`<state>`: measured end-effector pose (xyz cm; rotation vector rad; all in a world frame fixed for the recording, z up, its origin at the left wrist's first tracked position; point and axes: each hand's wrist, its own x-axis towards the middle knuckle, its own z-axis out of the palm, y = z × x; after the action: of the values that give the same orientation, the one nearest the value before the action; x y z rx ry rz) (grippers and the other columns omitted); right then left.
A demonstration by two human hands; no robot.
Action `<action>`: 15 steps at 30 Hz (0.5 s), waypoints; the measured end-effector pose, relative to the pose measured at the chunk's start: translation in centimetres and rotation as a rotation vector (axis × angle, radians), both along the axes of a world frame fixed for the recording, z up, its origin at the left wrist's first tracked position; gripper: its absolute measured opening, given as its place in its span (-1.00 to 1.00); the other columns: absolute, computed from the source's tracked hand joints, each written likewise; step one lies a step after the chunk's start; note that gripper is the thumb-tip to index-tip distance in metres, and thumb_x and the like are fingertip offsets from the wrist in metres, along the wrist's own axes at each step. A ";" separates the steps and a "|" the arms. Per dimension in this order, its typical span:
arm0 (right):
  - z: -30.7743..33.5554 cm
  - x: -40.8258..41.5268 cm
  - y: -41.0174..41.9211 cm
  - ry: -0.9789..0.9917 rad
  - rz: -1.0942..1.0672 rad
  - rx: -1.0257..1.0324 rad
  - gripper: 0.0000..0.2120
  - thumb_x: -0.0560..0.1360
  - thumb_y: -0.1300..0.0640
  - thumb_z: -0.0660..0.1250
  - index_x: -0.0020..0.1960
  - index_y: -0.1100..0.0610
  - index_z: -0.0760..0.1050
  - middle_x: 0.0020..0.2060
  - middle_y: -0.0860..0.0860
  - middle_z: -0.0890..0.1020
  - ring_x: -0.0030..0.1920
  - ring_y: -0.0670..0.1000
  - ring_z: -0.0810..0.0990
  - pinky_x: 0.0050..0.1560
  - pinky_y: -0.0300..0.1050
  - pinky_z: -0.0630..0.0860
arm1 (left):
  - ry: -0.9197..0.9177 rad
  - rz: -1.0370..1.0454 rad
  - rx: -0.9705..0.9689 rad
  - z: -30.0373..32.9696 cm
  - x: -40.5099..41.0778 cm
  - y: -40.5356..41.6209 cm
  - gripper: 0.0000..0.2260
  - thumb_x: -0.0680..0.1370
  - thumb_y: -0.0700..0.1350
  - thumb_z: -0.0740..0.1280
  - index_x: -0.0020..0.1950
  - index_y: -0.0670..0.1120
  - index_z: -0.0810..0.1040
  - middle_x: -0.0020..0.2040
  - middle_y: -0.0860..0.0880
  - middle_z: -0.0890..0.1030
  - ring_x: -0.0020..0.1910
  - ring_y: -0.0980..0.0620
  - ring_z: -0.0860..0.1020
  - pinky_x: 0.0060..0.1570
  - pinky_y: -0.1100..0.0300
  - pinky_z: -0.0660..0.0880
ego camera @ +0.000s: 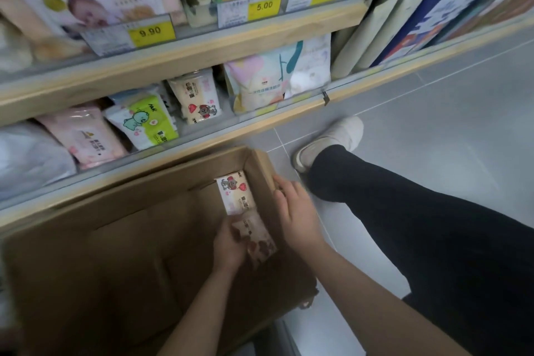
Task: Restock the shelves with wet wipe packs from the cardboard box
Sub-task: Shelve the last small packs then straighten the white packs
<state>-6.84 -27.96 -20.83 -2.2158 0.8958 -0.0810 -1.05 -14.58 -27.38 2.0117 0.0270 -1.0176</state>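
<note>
An open cardboard box (115,254) stands on the floor against the shelving. Two cream wet wipe packs with a bear and red hearts lie along its right wall. My left hand (229,246) grips the nearer pack (260,240) inside the box. The farther pack (237,192) lies flat beyond it. My right hand (294,208) rests on the box's right wall, fingers curled over the edge beside the packs. On the lower shelf (202,136) a matching bear pack (196,98) stands upright.
The lower shelf also holds a pink pack (86,136), a green dinosaur pack (147,121) and a pastel bag (260,81). The upper shelf carries larger packs behind yellow price tags (151,32). My black-trousered leg (404,211) and white shoe (332,139) are on the grey tiles to the right.
</note>
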 end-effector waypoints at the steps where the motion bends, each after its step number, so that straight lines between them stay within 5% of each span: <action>1: 0.1 0.0 0.0 0.010 0.007 -0.015 -0.62 0.62 -0.08 0.00 0.38 -0.06 0.33 0.15 -0.05 0.47 0.14 -0.07 0.46 0.10 -0.07 0.50 | -0.008 0.017 0.014 0.5 0.7 0.8 -0.68 0.46 -0.36 0.35 0.12 -0.05 0.46 -0.04 -0.02 0.55 -0.05 0.03 0.50 -0.08 0.26 0.36; 15: 3.6 4.3 2.9 -0.032 0.185 -0.326 -0.61 0.57 0.07 0.22 0.37 0.11 0.36 0.24 0.04 0.50 0.24 0.05 0.46 0.26 -0.06 0.40 | -0.234 0.282 -0.057 7.2 8.1 10.9 -0.66 0.44 -0.42 0.33 0.07 -0.04 0.45 -0.10 -0.02 0.55 -0.09 0.06 0.51 -0.15 0.28 0.41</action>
<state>-2.56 -25.03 -17.23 -2.5819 0.6943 -0.1851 7.00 -3.72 -20.22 1.9944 0.1500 -0.5971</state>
